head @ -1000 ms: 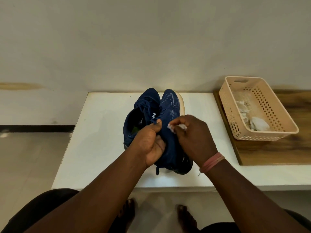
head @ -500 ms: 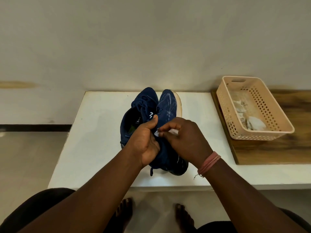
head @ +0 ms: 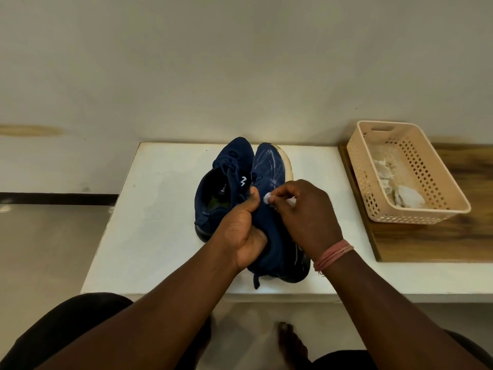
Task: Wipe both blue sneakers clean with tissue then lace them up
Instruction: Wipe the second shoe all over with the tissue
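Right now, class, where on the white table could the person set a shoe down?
Bare room lies on the white table left of the left sneaker, and between the right sneaker and the wooden board. The basket crowds the board.

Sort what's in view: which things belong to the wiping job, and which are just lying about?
In the job: right sneaker, left sneaker, tissue, left hand, right hand.
Lying about: basket of crumpled tissues, wooden board.
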